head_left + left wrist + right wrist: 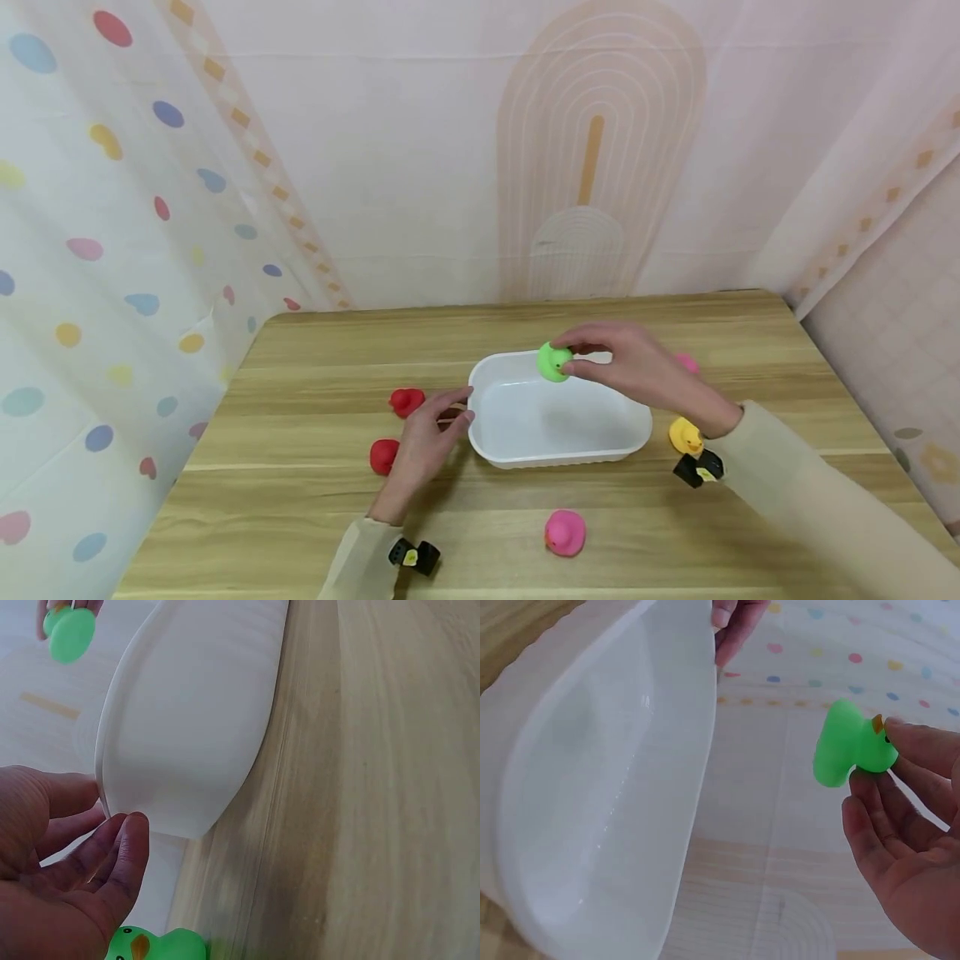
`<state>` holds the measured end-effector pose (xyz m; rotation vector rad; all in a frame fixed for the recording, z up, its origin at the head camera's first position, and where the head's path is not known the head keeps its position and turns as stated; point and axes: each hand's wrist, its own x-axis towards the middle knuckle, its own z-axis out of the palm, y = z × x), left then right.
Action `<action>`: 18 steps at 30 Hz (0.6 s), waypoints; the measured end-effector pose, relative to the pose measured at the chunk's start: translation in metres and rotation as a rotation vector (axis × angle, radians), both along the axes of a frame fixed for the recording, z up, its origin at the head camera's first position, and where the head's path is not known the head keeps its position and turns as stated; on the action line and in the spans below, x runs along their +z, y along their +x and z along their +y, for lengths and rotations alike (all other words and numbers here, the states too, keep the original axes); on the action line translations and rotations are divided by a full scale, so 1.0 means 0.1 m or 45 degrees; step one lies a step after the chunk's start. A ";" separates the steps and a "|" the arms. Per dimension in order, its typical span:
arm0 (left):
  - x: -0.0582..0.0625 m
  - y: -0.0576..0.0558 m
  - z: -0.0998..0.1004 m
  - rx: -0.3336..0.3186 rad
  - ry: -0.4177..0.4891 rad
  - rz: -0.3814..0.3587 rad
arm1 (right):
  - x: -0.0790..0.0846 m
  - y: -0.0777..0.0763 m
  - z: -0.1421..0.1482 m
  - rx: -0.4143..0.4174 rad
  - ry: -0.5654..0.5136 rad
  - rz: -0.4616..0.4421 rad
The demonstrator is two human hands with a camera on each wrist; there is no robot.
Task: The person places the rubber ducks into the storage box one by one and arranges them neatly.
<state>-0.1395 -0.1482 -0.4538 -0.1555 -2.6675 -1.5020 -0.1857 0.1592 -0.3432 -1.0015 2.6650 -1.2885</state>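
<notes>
**Green duck (551, 363) held high over the white tub (557, 421)**

The right hand (641, 367) pinches the duck by its head, between thumb and fingertips, raised above the tub's far rim and apart from it. How far it overhangs the opening, I cannot tell. The tub's long axis runs left to right on the desk (300, 492), its hollow lying below the duck. The left hand (425, 435) holds the left-end rim with its fingertips; the right is much nearer the duck.
</notes>
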 end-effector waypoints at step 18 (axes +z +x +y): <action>-0.02 0.05 -0.03 -0.009 0.021 -0.003 | -0.24 -0.50 -0.53 0.299 0.257 -0.104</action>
